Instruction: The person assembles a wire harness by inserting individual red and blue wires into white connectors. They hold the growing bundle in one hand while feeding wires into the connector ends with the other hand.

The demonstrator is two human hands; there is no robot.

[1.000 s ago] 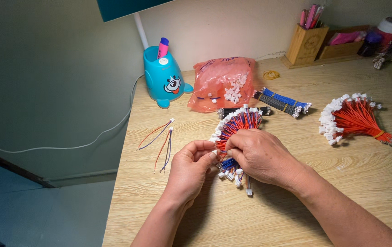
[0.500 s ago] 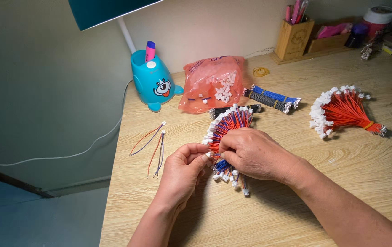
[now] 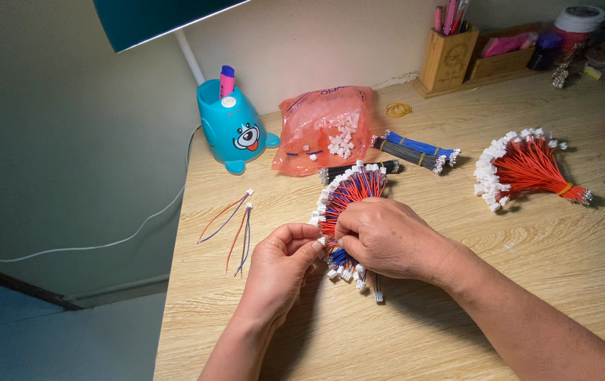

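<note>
While the right hand clasps the red-and-blue wire bundle on the desk, left hand fingers pinch its connectors; the orange bag holds white connectors; the bamboo holder holds pens.

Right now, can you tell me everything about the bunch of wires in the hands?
The wire bunch is a thick fan of thin red and blue wires, each ending in a small white plastic plug. It lies on the wooden desk, spreading away from the person. The right hand grips its middle from above, and the left hand pinches plugs at its near-left edge. More plugs poke out below the right hand.
</note>
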